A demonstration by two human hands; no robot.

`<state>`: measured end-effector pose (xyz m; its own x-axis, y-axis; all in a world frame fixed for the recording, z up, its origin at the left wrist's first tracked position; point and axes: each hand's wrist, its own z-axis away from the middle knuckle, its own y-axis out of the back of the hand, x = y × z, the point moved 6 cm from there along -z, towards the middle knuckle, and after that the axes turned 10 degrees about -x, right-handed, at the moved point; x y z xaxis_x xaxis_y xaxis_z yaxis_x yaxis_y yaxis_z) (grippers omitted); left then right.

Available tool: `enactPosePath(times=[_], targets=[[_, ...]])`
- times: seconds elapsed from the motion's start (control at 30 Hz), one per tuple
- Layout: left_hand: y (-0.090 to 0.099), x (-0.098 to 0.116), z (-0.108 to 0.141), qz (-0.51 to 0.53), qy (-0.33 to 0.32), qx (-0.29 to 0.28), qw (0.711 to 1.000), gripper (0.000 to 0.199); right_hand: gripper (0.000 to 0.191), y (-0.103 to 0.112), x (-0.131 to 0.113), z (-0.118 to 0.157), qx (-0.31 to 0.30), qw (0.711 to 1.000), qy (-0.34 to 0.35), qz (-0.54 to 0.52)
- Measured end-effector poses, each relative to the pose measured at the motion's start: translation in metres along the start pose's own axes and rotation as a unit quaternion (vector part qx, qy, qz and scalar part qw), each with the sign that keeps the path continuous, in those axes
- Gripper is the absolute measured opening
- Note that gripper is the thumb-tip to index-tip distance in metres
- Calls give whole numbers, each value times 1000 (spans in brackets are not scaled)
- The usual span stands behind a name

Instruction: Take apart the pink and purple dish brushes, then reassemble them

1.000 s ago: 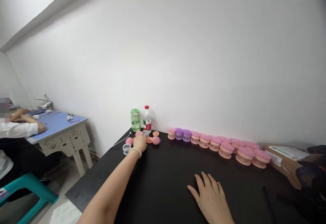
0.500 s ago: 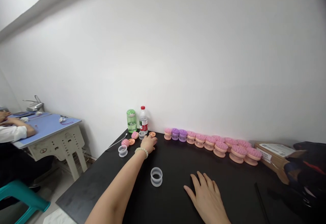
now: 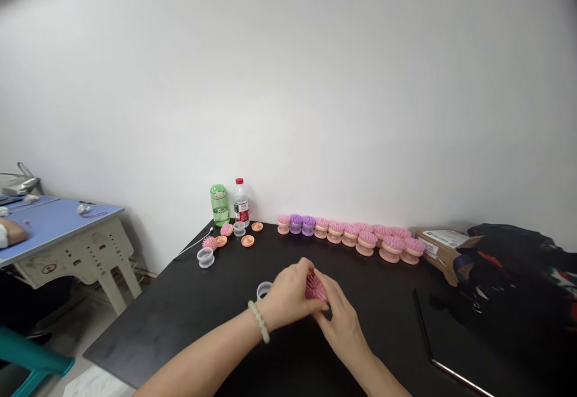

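Over the middle of the black table, my left hand (image 3: 292,293) and my right hand (image 3: 341,319) are closed together around a pink bristled brush head (image 3: 315,287). Its bristles show between my fingers; the rest is hidden. A beaded bracelet circles my left wrist. Just behind that wrist stands a translucent plastic ring (image 3: 263,289), partly covered by it. Farther left lie another translucent ring (image 3: 206,258), a pink spiky piece (image 3: 210,242), and peach discs, among them one disc (image 3: 247,240) lying apart.
Several bristled brushes (image 3: 365,243), mostly pink with two purple, line the wall. A green bottle (image 3: 220,206) and a red-capped bottle (image 3: 241,204) stand at the back left. To the right are a cardboard box (image 3: 444,246), dark fabric (image 3: 518,283) and a bent rod (image 3: 424,331).
My left hand has come back from the pieces at the far left to the middle. My right hand has risen from lying flat, and both now hold the pink brush head.
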<state>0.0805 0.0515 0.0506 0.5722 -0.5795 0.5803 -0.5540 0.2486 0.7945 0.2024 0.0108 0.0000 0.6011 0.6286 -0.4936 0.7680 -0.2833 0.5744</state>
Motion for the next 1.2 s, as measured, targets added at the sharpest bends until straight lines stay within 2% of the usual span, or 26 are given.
enactPosePath(times=[0.03, 0.1, 0.13, 0.17, 0.23, 0.33, 0.43, 0.5, 0.57, 0.7, 0.87, 1.03, 1.2], targets=[[-2, 5, 2, 22, -18, -16, 999, 53, 44, 2, 1, 1, 7, 1000, -16, -20], [5, 0, 7, 87, -28, -40, 995, 64, 40, 7, 12, 4, 22, 995, -83, -54], [13, -11, 10, 119, -7, -41, 992, 71, 42, 10, 20, 5, 28, 989, -130, -69], [22, -27, 15, 123, 41, -40, 991, 76, 45, 12, 29, 6, 33, 979, -179, -89], [37, -57, 25, 120, 80, -55, 988, 81, 50, 15, 42, 7, 40, 953, -255, -158], [44, -96, 41, 135, 120, -75, 981, 80, 56, 13, 46, 5, 47, 908, -285, -304], [33, -112, 47, 161, 121, -74, 977, 61, 56, 14, 36, 4, 65, 877, -277, -386], [22, -108, 44, 188, 102, -64, 975, 46, 55, 16, 26, 4, 71, 868, -270, -409], [9, -95, 41, 217, 79, -62, 971, 39, 53, 18, 14, 5, 68, 866, -256, -424], [-9, -60, 40, 253, 31, -51, 966, 42, 48, 20, -11, 5, 34, 888, -208, -409], [-14, -25, 47, 312, -31, -26, 949, 41, 44, 10, -24, 5, -30, 897, -194, -397], [-12, -18, 53, 411, -39, -25, 911, 51, 43, 7, -27, 6, -60, 889, -193, -411], [-13, -17, 55, 496, -16, -50, 867, 50, 50, 12, -28, 7, -71, 904, -162, -389]])
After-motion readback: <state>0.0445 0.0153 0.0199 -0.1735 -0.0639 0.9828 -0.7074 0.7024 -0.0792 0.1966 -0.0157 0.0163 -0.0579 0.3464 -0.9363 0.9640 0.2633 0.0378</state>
